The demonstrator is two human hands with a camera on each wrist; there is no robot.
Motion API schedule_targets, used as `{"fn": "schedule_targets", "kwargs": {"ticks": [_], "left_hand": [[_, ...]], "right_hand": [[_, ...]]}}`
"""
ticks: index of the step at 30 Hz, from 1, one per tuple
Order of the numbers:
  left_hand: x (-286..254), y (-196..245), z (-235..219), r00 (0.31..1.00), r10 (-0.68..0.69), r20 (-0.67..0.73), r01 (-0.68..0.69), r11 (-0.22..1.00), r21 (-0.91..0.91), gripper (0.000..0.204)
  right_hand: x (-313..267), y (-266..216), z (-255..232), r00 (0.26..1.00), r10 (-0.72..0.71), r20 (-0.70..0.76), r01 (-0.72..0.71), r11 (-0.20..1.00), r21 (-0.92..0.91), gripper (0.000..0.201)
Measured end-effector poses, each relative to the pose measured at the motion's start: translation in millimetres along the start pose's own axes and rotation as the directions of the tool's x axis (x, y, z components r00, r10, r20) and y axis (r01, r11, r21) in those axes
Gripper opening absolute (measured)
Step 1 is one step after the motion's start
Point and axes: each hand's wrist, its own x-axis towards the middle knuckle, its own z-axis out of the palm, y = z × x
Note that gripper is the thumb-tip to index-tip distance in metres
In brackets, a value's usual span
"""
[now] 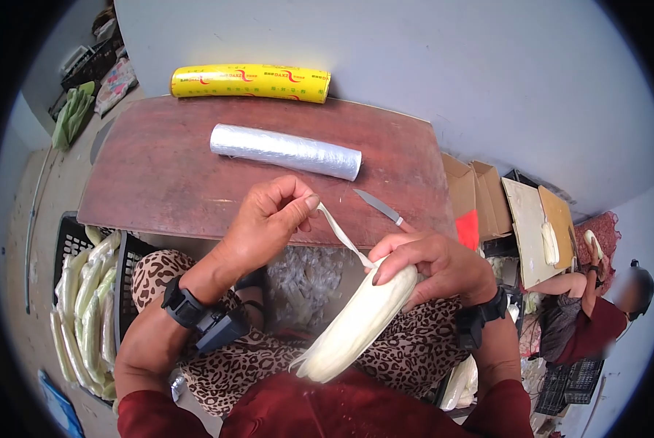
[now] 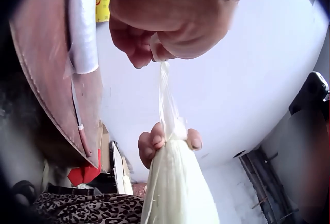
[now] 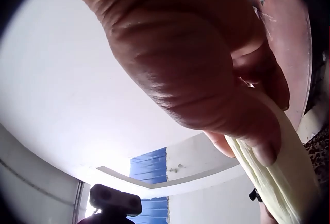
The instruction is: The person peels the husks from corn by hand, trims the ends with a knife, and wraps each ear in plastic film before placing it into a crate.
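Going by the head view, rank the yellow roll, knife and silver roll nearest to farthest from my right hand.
1. Knife, on the table just beyond your right hand.
2. Silver roll, mid-table, to the hand's left.
3. Yellow roll, at the table's far edge.

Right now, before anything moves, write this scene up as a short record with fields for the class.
Left grip: pinches a twisted husk strip
Right grip: holds the pale corn ear near that strip
Table: reddish-brown; yellow roll at far edge, silvery roll, knife
Crate: black, left of the person, holding pale ears
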Motion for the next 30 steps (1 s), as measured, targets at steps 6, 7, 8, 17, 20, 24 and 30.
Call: {"fn": "schedule_targets", "kwargs": {"ticks": [6,7,8,17,20,24,30], "left_hand": [[-4,1,5,0.973,0.211,-0.089,-0.181,0.948,0.263,0.017],[-5,3,5,0.964,0.247,-0.103,-0.205,0.93,0.305,0.018],[-6,5,5,0.957,0.262,-0.126,-0.208,0.919,0.334,0.017],[-5,11,1,0.769,0.514,-0.381,-0.328,0.828,0.455,0.012],[-7,13,-10,0.76,0.486,-0.432,-0.282,0.845,0.454,0.014],[-10,15,-16,0.724,0.505,-0.471,-0.282,0.839,0.466,0.016],[-16,21,-18,0.761,0.479,-0.438,-0.351,0.871,0.343,0.014]], "right_hand": [[5,18,12,0.997,-0.07,0.02,0.062,0.957,0.283,0.05],[7,20,15,0.996,-0.091,0.023,0.079,0.949,0.304,0.051],[9,22,17,0.997,-0.076,0.014,0.067,0.936,0.344,0.057],[20,26,32,0.993,0.099,-0.06,-0.049,0.829,0.557,0.089],[21,23,29,0.983,0.149,-0.111,-0.064,0.834,0.548,0.093],[22,21,27,0.973,0.202,-0.109,-0.117,0.846,0.521,0.094],[24,25,23,0.949,0.294,-0.11,-0.248,0.917,0.312,0.066]]}}
